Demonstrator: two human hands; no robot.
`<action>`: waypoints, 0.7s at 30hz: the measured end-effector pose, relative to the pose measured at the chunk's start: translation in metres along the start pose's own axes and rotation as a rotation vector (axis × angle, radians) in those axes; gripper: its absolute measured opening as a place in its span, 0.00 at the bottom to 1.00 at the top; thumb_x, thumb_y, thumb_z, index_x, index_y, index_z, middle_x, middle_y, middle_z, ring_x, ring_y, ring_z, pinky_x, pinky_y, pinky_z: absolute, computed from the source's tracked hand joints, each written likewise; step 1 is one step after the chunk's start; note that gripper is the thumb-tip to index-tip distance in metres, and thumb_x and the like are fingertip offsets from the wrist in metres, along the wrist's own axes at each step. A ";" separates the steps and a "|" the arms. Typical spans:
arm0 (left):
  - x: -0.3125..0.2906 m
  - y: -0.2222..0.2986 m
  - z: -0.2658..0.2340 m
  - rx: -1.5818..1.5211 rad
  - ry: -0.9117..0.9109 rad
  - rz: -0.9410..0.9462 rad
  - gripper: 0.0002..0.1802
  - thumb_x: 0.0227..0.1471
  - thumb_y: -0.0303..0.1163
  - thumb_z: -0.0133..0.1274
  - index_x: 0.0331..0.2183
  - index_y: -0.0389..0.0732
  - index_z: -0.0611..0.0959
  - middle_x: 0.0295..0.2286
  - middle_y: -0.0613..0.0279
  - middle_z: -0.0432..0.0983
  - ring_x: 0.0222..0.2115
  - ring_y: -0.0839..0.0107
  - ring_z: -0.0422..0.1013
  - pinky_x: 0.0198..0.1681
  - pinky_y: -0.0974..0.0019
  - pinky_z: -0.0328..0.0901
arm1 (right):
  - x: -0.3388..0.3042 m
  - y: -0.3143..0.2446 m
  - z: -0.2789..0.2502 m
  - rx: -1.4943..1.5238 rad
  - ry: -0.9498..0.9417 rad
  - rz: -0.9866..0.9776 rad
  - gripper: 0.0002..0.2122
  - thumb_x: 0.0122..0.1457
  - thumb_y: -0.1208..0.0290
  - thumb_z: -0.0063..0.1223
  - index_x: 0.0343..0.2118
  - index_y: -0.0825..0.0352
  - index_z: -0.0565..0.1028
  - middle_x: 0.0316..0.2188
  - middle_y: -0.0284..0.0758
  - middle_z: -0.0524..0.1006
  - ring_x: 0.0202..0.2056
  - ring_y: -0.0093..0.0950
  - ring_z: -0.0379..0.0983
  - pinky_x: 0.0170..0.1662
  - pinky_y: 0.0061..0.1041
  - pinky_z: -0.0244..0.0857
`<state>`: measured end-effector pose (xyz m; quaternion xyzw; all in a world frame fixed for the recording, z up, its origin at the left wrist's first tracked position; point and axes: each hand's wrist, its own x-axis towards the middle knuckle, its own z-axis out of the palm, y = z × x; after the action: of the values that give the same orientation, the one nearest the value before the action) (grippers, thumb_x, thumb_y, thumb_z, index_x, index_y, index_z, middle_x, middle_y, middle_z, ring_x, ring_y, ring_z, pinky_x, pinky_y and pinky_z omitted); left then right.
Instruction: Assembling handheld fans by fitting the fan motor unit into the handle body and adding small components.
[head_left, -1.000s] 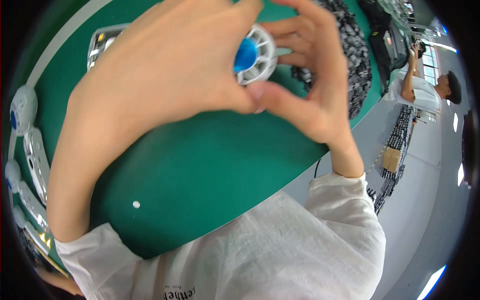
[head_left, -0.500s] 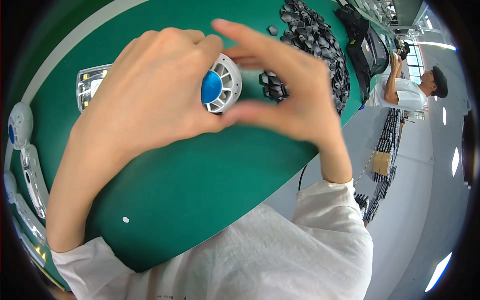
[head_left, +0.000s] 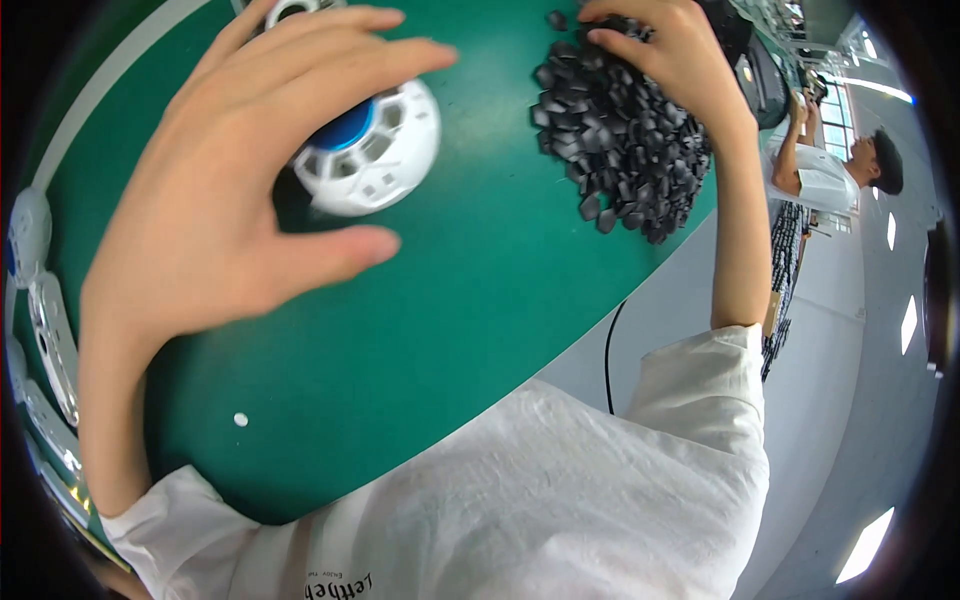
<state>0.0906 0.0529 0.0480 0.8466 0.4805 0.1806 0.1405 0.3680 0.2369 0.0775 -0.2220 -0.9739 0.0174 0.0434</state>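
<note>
Head view, the only one supplied: a round white housing with a blue dome lies on the green table, to the right of the palm of the left hand and partly beneath its fingers. The left hand is wide open, thumb well apart from the fingers, with no grip on the housing; whether a fingertip touches it cannot be told. The right hand is at the far edge of a heap of black pieces, thumb and fingers curled and slightly parted; whether a piece is held between them cannot be told. From the right hand, the housing lies leftward and nearer the wearer, across bare table; the left hand is much the closer. The housing's long axis cannot be established, its far side being covered. A small white disc lies well apart, nearer the wearer.
</note>
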 end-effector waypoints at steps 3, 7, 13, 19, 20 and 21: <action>-0.001 -0.003 0.005 -0.004 0.021 0.012 0.35 0.40 0.37 0.65 0.52 0.36 0.78 0.44 0.51 0.78 0.53 0.47 0.71 0.68 0.41 0.52 | 0.006 -0.011 0.009 -0.060 -0.009 -0.003 0.10 0.49 0.75 0.64 0.36 0.71 0.82 0.33 0.43 0.80 0.37 0.43 0.77 0.43 0.36 0.72; 0.008 -0.001 0.017 -0.013 0.075 0.027 0.39 0.43 0.43 0.66 0.55 0.37 0.75 0.46 0.50 0.78 0.54 0.49 0.71 0.67 0.40 0.52 | 0.001 -0.007 0.014 -0.063 -0.031 0.021 0.09 0.48 0.77 0.65 0.33 0.71 0.82 0.32 0.41 0.80 0.37 0.40 0.77 0.42 0.33 0.72; 0.014 -0.045 0.067 -0.012 0.413 0.295 0.40 0.46 0.49 0.68 0.56 0.37 0.74 0.46 0.50 0.77 0.54 0.52 0.71 0.64 0.40 0.54 | -0.020 0.028 0.021 -0.113 -0.006 -0.136 0.12 0.56 0.78 0.64 0.44 0.68 0.82 0.38 0.36 0.83 0.37 0.32 0.80 0.42 0.26 0.73; -0.008 -0.013 0.029 -0.159 0.211 0.025 0.30 0.42 0.43 0.71 0.44 0.36 0.80 0.41 0.51 0.76 0.44 0.55 0.73 0.49 0.53 0.67 | -0.026 0.027 0.041 -0.168 0.159 -0.117 0.10 0.57 0.80 0.63 0.43 0.68 0.83 0.36 0.34 0.82 0.37 0.31 0.80 0.42 0.24 0.72; -0.007 -0.014 0.032 -0.162 0.224 0.025 0.30 0.42 0.43 0.71 0.44 0.36 0.80 0.41 0.51 0.76 0.44 0.55 0.73 0.49 0.53 0.67 | -0.024 0.024 0.040 -0.180 0.184 -0.114 0.10 0.57 0.81 0.62 0.43 0.68 0.83 0.35 0.34 0.82 0.37 0.30 0.80 0.42 0.24 0.72; -0.006 -0.018 0.037 -0.202 0.286 0.083 0.29 0.41 0.42 0.72 0.43 0.36 0.81 0.40 0.53 0.76 0.41 0.56 0.73 0.46 0.55 0.68 | -0.021 0.019 0.040 -0.179 0.181 -0.123 0.10 0.57 0.81 0.62 0.43 0.68 0.83 0.35 0.34 0.82 0.37 0.30 0.80 0.42 0.24 0.72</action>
<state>0.0902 0.0540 0.0059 0.8131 0.4395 0.3521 0.1475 0.3911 0.2444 0.0355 -0.1654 -0.9755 -0.0923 0.1119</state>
